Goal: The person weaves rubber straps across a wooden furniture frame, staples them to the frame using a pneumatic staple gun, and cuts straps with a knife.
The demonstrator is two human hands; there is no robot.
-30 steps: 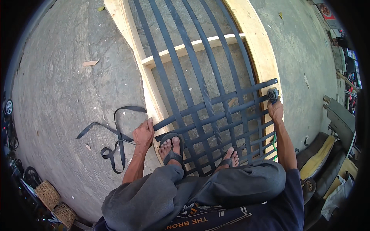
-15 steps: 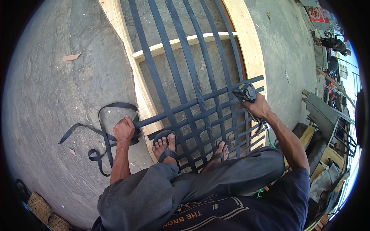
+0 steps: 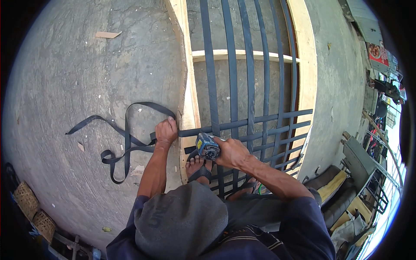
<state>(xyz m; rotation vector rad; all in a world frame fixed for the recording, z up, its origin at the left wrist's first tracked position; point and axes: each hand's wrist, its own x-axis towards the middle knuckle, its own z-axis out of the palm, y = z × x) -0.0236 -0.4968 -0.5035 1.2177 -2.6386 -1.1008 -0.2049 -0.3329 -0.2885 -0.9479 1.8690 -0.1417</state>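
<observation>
Handheld tool (image 3: 208, 146) has moved from near the right rail to the left one, right hand (image 3: 232, 152) with it, fingers wrapped round its body. Left hand (image 3: 166, 130) clenched on the black strap (image 3: 195, 131), just outside the left rail; strap crosses the wooden frame (image 3: 307, 65), woven through lengthwise straps, slack tail looped on the floor. Floor (image 3: 86, 78) grey concrete, scuffed, scattered with scraps. Woven baskets (image 3: 26, 201) lower left; cushions (image 3: 340, 186) piled at right; red sign (image 3: 378, 54) farther off.
</observation>
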